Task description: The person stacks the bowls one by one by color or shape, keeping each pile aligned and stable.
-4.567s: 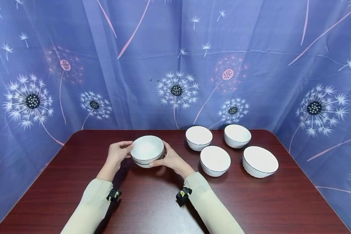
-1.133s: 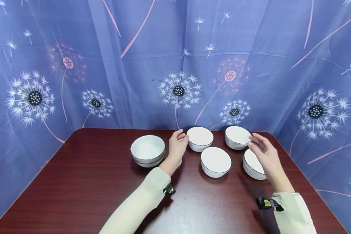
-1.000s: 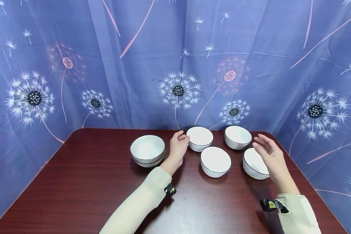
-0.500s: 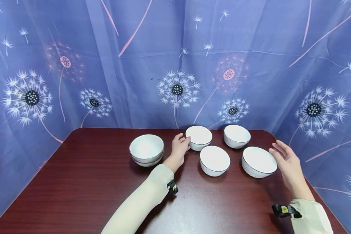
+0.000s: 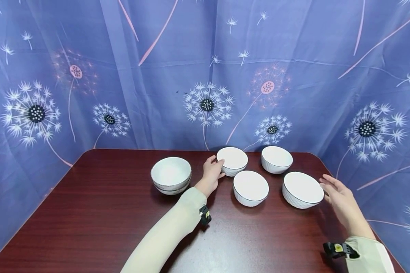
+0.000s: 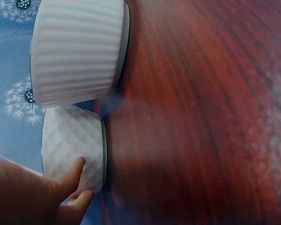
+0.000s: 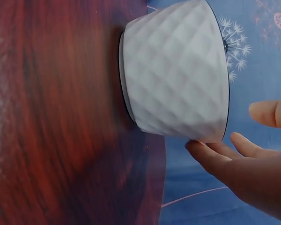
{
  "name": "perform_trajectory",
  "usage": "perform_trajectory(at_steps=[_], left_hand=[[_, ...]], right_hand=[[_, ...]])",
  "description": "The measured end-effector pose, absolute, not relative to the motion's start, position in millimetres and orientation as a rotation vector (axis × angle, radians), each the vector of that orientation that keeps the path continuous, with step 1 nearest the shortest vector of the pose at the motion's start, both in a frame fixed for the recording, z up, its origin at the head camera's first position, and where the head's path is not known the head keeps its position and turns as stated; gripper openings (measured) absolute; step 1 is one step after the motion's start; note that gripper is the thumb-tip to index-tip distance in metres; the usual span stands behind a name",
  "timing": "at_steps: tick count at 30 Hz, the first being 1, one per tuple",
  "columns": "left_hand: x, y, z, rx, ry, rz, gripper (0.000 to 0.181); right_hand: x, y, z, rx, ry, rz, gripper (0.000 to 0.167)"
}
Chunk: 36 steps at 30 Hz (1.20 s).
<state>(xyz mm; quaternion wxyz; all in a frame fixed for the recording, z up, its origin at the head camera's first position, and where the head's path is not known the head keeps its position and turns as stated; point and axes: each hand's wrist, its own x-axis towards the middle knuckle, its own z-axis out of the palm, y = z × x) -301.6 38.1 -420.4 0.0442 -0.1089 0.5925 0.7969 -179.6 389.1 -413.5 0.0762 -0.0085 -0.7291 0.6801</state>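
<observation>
My left hand is at the left side of the back-left white bowl. In the left wrist view its fingertips lie against that bowl's diamond-patterned wall. My right hand is at the right side of the front-right white bowl. The right wrist view has fingertips at the edge of this bowl's quilted wall, the thumb apart from it. Neither hand curls round a bowl. Both bowls stand upright on the table.
A ribbed white bowl stands between the hands, and another ribbed bowl stands behind at right. Two stacked speckle-rimmed bowls sit left of my left hand. A blue dandelion curtain hangs behind the dark red table.
Both hands have left the stacked bowls. My left hand has come to the back-left bowl; my right hand has swung right and down to the outer side of the front-right bowl.
</observation>
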Motion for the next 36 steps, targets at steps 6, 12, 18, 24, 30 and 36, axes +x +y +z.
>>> perform_trajectory(at_steps=[6,12,18,24,30,36], left_hand=[[-307.6,40.8,-428.0,-0.363,1.797,2.446,0.055],[-311.7,43.8,-432.9,-0.366,1.781,2.449,0.056],[-310.8,45.6,-432.8,-0.369,1.741,2.467,0.054],[-310.9,47.2,-433.4,-0.370,1.727,2.482,0.054],[-311.8,47.1,-432.9,-0.372,1.734,2.485,0.056],[-312.3,46.8,-434.1,-0.388,1.729,2.505,0.055]], right_hand=[[-178.3,396.0,-414.4,-0.037,-2.277,2.119,0.020],[-177.4,401.2,-415.7,-0.043,-2.233,2.277,0.035],[-180.0,403.3,-416.2,-0.075,-2.193,2.410,0.039],[-180.5,404.7,-420.6,-0.083,-2.250,2.388,0.036],[-182.1,405.9,-424.3,-0.110,-2.262,2.378,0.030],[-184.0,405.8,-425.0,-0.073,-2.229,2.413,0.034]])
